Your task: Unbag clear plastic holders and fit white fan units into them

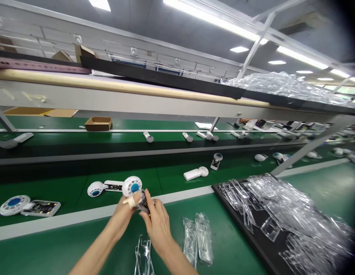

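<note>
A white handheld fan (132, 186) with a round vented head and a blue centre is held between both hands, just above the near rail. My left hand (124, 214) grips it close to the head, with pale tape or a cover on a finger. My right hand (159, 220) is closed round the dark, open handle end, thumb and fingers on its sides. The fingers hide much of the handle. Just behind lies another fan (114, 186) with its circuit board exposed. Below the hands are some clear plastic pieces (143, 254) on the green bench.
To the right, a black tray (234, 214) holds a heap of clear plastic parts (297, 217). Two bagged clear bundles (204, 236) lie beside it. More fans (41, 207) rest along the green belt (154, 168). A shelf beam (137, 95) and a slanted post (306, 147) cross ahead.
</note>
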### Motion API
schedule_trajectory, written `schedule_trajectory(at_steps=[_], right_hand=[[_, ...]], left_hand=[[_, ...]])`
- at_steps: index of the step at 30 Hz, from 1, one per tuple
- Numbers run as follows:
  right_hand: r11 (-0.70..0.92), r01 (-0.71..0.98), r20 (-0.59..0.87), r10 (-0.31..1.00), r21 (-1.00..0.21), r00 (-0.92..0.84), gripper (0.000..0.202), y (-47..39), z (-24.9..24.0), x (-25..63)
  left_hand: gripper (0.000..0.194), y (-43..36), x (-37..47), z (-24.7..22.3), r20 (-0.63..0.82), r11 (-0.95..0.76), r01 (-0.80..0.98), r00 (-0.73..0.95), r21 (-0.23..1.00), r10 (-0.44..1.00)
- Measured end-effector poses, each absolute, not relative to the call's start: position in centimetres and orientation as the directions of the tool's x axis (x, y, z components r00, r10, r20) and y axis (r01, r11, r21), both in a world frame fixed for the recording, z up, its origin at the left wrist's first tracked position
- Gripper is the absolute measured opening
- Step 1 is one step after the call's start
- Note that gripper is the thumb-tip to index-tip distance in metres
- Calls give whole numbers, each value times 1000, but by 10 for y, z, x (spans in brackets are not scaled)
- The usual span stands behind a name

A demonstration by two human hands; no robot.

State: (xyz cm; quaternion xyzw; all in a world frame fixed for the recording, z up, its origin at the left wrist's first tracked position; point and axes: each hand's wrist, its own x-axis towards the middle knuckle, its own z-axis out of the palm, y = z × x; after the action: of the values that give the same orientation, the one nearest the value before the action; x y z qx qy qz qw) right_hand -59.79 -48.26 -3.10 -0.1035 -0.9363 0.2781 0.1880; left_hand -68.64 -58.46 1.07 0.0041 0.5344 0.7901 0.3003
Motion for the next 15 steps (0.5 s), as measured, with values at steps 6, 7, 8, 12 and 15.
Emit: schedule_trajectory(at_steps=[6,7,8,12,15], right_hand=[[538,172,195,557,-825,-807,39,-479,-23,-615],[444,235,128,647,-864,-752,43,-477,-24,-622],[373,285,70,705,-883,-706,49,-475,-26,-629],[336,352,11,736,-873,-677,58,-469,-40,-651],[366,405,-17,724,-838,-690,56,-460,-56,-666]], left_hand=[[53,-576,-671,-2,-365,-184,-443,-865,878,343],[54,-575,-670,0,-344,-196,-411,-889,890,304],[54,-574,-669,2,-331,-206,-390,-904,898,270],[56,-565,-671,0,-331,-216,-375,-919,902,214],[55,-554,-685,-10,-323,-126,-363,-911,923,256]])
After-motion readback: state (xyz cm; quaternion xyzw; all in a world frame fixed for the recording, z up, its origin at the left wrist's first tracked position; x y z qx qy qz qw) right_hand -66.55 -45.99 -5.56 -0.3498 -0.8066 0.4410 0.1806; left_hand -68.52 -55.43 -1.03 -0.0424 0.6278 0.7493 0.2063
